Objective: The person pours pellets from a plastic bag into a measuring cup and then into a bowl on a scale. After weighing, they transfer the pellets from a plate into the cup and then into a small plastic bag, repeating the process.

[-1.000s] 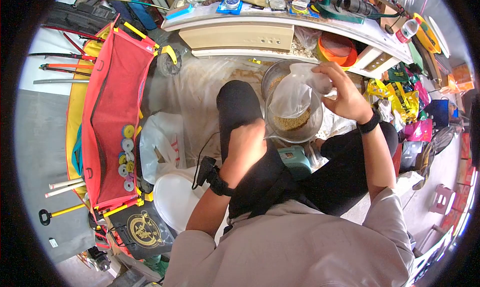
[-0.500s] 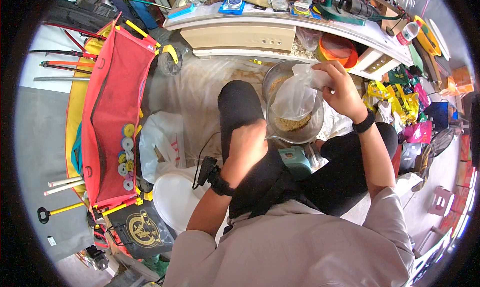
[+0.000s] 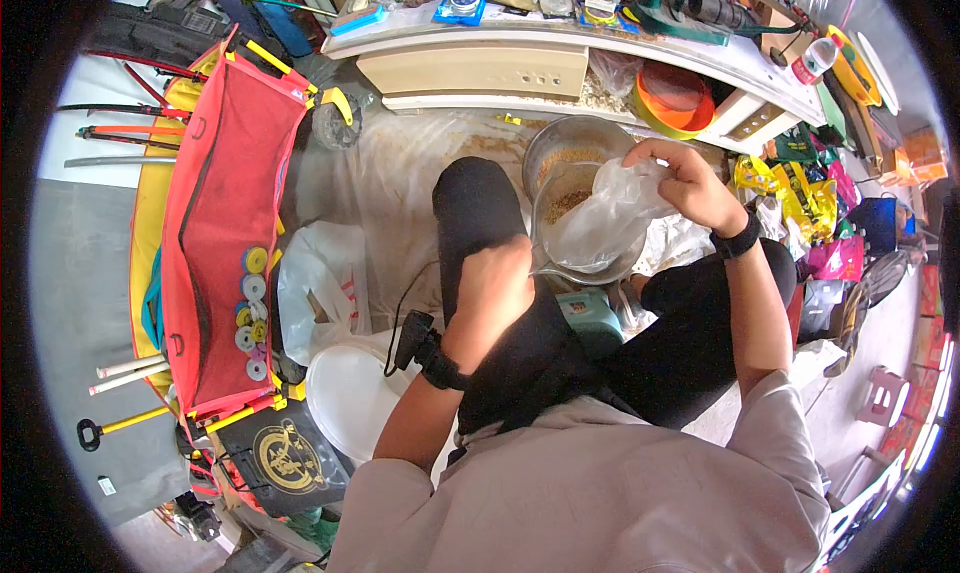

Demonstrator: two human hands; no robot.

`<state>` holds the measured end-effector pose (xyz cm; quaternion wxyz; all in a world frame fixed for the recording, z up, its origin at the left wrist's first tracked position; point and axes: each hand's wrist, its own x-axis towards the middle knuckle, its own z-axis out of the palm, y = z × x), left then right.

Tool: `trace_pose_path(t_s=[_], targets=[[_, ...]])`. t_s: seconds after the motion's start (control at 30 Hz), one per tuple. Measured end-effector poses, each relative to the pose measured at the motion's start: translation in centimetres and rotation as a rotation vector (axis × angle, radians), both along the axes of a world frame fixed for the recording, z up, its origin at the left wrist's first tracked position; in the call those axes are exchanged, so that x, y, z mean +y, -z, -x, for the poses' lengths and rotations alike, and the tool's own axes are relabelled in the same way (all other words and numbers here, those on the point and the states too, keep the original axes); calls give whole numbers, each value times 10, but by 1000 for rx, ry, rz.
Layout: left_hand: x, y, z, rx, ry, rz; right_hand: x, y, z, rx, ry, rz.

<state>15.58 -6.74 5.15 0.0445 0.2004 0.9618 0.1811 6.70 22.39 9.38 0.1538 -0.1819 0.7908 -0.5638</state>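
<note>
My right hand (image 3: 697, 185) pinches a clear plastic bag (image 3: 610, 218), which hangs down into a metal pan (image 3: 640, 258). Brown grain-like bits (image 3: 567, 201) show in the pan beside the bag. My left hand (image 3: 497, 285) is closed in a fist by my left knee, around what looks like the pan's handle; its fingers are mostly hidden from above. Behind the pan, partly covered by it, sits a larger metal bowl (image 3: 545, 143) with tan crumbs inside. A teal box-like object (image 3: 588, 318) stands just below the pan, between my legs.
A white counter (image 3: 660, 58) loaded with small goods runs across the front, an orange bowl (image 3: 675, 101) on its lower shelf. To the left are a red mesh-topped bag (image 3: 235, 223), a white plastic bag (image 3: 315, 283) and a white bucket (image 3: 345, 403). Yellow packets (image 3: 805, 208) lie right.
My right hand has moved slightly down and to the right. The plastic bag now lies lower across the pan, uncovering the grain on its left side. My left hand stays put.
</note>
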Motion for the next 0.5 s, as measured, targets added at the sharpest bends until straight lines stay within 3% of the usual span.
trace_pose_path(t_s=[0.07, 0.2, 0.37, 0.5], targets=[[0, 0, 1, -15, -4, 18, -4, -6, -1, 82, -80, -150], [1, -2, 1, -35, -9, 44, -6, -5, -3, 271, -49, -185], [1, -1, 2, -37, -13, 49, -11, -2, -5, 230, 133, 106], [1, 1, 2, -35, -14, 46, -10, 8, 0, 219, 127, 117]])
